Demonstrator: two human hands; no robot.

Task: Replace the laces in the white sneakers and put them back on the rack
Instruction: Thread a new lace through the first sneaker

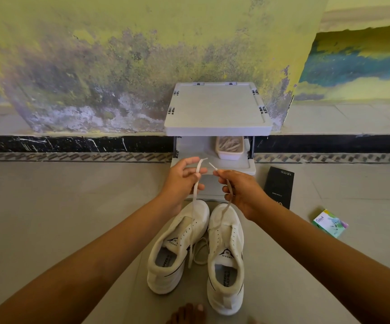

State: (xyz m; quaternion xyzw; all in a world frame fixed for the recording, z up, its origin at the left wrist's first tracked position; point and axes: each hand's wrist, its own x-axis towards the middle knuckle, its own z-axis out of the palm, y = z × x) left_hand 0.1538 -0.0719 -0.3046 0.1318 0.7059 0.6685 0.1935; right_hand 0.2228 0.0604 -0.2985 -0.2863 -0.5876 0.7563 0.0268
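Two white sneakers, the left sneaker [177, 253] and the right sneaker [226, 260], stand side by side on the floor just near of the rack [217, 108]. Long axes run near-to-far, toes far. Above the toes, the left hand [182, 181] and right hand [243, 190], slightly apart, each pinch a lace [195, 190] end. One tub [229, 148] sits on a rack shelf. One black box [278, 185] and one green box [331, 223] lie to the right.

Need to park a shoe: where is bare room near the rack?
Bare: the rack's top shelf, and floor left of the left sneaker. Crowded: lace container on the lower shelf; black box and green box right of the right sneaker.
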